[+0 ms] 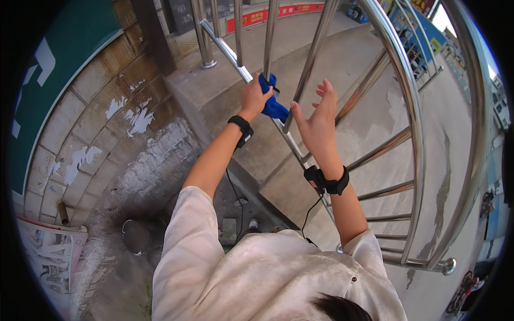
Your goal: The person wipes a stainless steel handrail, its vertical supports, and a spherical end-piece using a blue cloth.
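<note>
My left hand [253,98] grips a blue cloth [274,107] low on a stainless-steel railing. The cloth is bunched about the foot of an upright bar [271,42] and hangs along the bottom rail [231,56]. A small dark piece shows at the cloth's upper part; what it is, I cannot tell. To the right, my right hand [319,124] is raised with its fingers apart and nothing in it. Its thumb is close to another upright bar [311,56]; whether they touch is unclear. Black straps with small boxes circle both wrists.
Concrete steps [241,132] lie beneath the railing. Its curved handrail [417,120] sweeps round on the right. A tiled wall [96,92] with torn paper scraps stands at left, below a green sign [76,24]. A round dark object [135,236] is on the ground. Thin cables hang from both wrists.
</note>
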Demonstrator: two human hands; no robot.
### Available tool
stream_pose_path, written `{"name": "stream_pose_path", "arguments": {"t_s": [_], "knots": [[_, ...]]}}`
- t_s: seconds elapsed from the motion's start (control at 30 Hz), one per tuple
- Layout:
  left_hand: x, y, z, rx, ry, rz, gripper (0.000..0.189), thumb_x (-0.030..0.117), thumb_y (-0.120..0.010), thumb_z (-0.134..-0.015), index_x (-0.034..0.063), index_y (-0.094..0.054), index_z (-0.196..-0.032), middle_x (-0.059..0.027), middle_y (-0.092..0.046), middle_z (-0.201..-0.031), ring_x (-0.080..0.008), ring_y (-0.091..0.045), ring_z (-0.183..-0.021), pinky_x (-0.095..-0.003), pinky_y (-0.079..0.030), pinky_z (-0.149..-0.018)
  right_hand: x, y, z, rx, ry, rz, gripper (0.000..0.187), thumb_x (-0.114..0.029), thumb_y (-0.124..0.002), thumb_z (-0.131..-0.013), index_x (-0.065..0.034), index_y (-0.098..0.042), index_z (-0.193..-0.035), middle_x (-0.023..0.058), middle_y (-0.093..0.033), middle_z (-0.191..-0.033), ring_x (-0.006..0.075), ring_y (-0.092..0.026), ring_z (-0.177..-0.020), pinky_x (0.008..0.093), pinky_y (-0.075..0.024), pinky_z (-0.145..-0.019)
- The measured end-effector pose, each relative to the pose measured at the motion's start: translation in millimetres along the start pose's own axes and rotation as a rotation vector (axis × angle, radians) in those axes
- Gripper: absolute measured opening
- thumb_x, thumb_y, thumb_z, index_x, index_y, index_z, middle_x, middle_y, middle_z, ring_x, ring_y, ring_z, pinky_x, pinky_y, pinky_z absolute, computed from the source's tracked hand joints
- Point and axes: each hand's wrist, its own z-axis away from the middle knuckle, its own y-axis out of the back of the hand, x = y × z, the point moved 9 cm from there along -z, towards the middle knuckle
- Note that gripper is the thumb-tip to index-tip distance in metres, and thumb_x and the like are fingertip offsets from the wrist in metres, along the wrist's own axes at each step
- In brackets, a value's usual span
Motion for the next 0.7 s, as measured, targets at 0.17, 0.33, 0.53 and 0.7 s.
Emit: {"name": "stream_pose_path", "arguments": {"t_s": [0.17, 0.33, 0.53, 0.7], "knots": [[25.2, 14.0, -27.4, -0.127, 0.023, -0.043, 0.055, 0.037, -0.074, -0.089, 0.0015, -0.055, -0.126, -0.0256, -0.07, -0.101, -0.0457, -0.067, -0.099, -0.0484, -0.053, -0.083, 29.0, -52.2, -54.2, -0.04, -0.074, 0.033, 0.045, -0.019, -0.066, -0.099, 0.0048, -0.038, -0.126, 0.027, -0.064, -0.097, 0.0467, -0.067, -0.084, 0.0492, -0.0531, -0.068], [118.3, 75.7, -117.0, 0.147, -0.236, 0.096, 0.043, 0.035, -0.073, -0.092, 0.0026, -0.059, -0.115, -0.0213, -0.071, -0.097, -0.0426, -0.069, -0.094, -0.0478, -0.053, -0.08, 44.7, -64.8, -57.5, -0.062, -0.192, 0.175, 0.033, -0.021, -0.058, -0.104, -0.0009, -0.032, -0.11, 0.0263, -0.065, -0.081, 0.0489, -0.064, -0.07, 0.0546, -0.0482, -0.059], [207.2, 132.4, -221.1, 0.316, -0.485, 0.18, 0.041, 0.023, -0.073, -0.087, 0.0002, -0.059, -0.118, -0.0258, -0.069, -0.105, -0.0469, -0.066, -0.1, -0.0513, -0.052, -0.084, 45.5, -71.0, -56.4, -0.108, -0.175, 0.191, 0.033, -0.018, -0.057, -0.104, 0.0008, -0.032, -0.115, 0.0257, -0.065, -0.079, 0.0491, -0.064, -0.069, 0.0542, -0.0476, -0.058], [197.5, 122.9, -199.7, 0.345, -0.419, 0.179, 0.044, 0.022, -0.075, -0.085, 0.0004, -0.059, -0.12, -0.0248, -0.07, -0.102, -0.0453, -0.067, -0.097, -0.0497, -0.053, -0.084, 46.1, -69.5, -53.1, 0.053, -0.096, 0.104, 0.034, -0.012, -0.057, -0.103, 0.002, -0.032, -0.122, 0.0253, -0.064, -0.079, 0.0478, -0.064, -0.067, 0.052, -0.0473, -0.056]]}}
